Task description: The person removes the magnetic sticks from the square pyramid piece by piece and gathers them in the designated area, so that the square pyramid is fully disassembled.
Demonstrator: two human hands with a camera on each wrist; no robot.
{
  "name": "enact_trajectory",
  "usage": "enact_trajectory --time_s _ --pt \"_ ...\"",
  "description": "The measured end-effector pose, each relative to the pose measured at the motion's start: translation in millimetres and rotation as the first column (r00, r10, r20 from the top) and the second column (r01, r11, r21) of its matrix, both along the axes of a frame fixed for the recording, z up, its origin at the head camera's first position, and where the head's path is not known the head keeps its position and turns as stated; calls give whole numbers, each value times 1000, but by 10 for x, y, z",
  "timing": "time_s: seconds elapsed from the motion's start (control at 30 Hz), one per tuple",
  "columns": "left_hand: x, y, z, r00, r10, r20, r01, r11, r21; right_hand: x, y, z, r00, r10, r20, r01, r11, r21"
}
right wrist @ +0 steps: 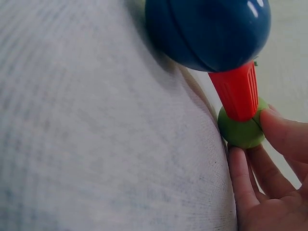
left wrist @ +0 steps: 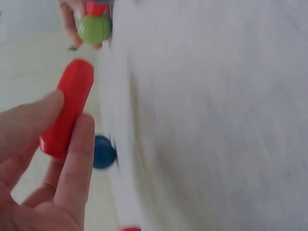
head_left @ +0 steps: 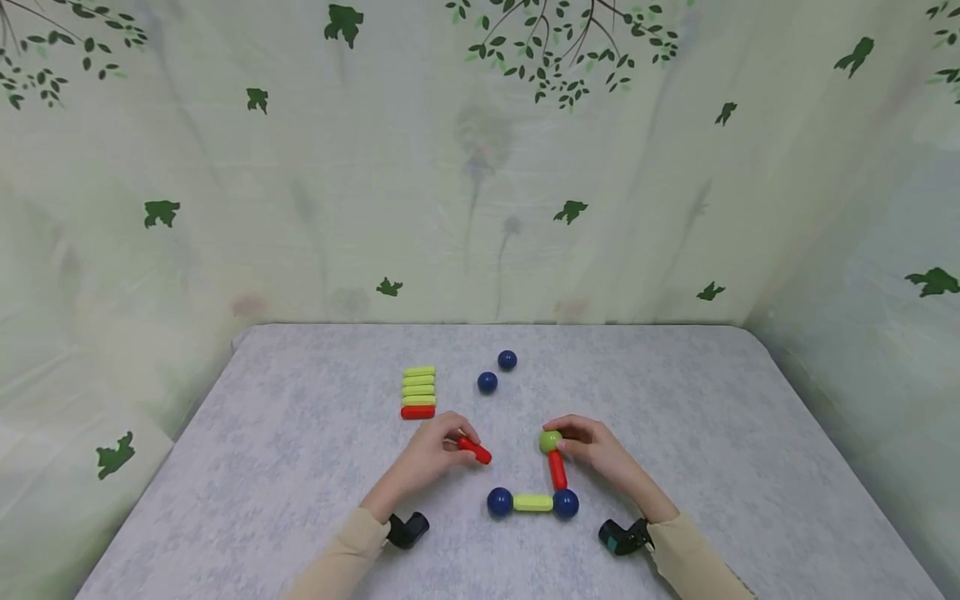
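My left hand (head_left: pixel 435 454) pinches a red rod (head_left: pixel 475 451) just above the table; its wrist view shows the red rod (left wrist: pixel 67 113) between thumb and fingers. My right hand (head_left: pixel 592 446) pinches a green ball (head_left: pixel 550 441), seen close up as the green ball (right wrist: pixel 240 131). That ball tops a red rod (head_left: pixel 557 470) joined to a blue ball (head_left: pixel 566 503). A yellow-green rod (head_left: pixel 533 502) links it to another blue ball (head_left: pixel 499 502), forming an L shape on the table.
A stack of yellow-green rods (head_left: pixel 418 385) with one red rod (head_left: pixel 417 412) lies behind my left hand. Two loose blue balls (head_left: pixel 487 382) (head_left: pixel 507 360) sit further back. The grey table (head_left: pixel 300 433) is walled by leaf-printed curtain.
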State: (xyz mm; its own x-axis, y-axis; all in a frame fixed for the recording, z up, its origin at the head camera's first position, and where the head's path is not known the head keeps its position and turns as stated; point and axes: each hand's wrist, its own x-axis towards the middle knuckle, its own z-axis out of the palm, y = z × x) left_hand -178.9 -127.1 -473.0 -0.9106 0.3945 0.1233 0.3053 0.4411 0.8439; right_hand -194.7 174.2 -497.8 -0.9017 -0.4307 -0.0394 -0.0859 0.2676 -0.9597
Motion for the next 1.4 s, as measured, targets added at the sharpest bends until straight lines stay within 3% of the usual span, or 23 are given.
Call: enact_trajectory --time_s 0.07,0.17,0.27,0.33,0.63,0.67,0.73,0.8,0.87,0.93,1.0,1.1,1.27,1.4 --pt "-16 -110 1 993 117 -2 -117 993 0 4 2 1 1000 3 -5 -3 1000 -3" --pt "-60 -273 -11 956 293 -15 -293 955 -38 6 4 -1 1000 -5 -6 5 1000 -3" --pt "-110 -402 -28 922 385 -33 -387 917 -95 5 1 -5 1000 -17 -2 17 1000 1" --pt "-138 -455 -31 914 401 -54 -405 903 -141 4 2 -8 1000 -18 -2 18 1000 3" --pt "-205 -480 -16 912 371 -174 -408 859 -308 10 3 -9 1000 -3 -4 3 1000 -5" --pt "-194 -465 -7 917 352 -186 -394 867 -303 12 1 -9 1000 -5 2 5 1000 -8" --pt "-157 -420 6 945 268 -189 -312 912 -267 15 -1 -14 1000 -10 5 10 1000 -6" --pt "-95 -346 20 981 123 -152 -155 962 -223 13 -3 -19 1000 -19 13 19 1000 -6" --pt "-14 -246 48 996 -64 -68 52 984 -171 14 -2 -17 1000 -23 12 23 1000 -4" --pt "73 -131 61 972 -232 39 235 962 -143 14 -4 -13 1000 -27 11 27 1000 -4" --pt "157 -9 61 937 -330 119 345 928 -142 15 -6 -6 1000 -25 8 25 1000 -5" --pt "252 151 38 912 -387 132 408 891 -201 14 -9 -2 1000 -21 4 21 1000 -6" --pt "316 304 26 913 -406 25 387 847 -364 8 -2 -9 1000 -11 -4 11 1000 -4" --pt "321 347 43 908 -419 3 383 828 -410 2 0 -15 1000 -16 3 16 1000 -7"
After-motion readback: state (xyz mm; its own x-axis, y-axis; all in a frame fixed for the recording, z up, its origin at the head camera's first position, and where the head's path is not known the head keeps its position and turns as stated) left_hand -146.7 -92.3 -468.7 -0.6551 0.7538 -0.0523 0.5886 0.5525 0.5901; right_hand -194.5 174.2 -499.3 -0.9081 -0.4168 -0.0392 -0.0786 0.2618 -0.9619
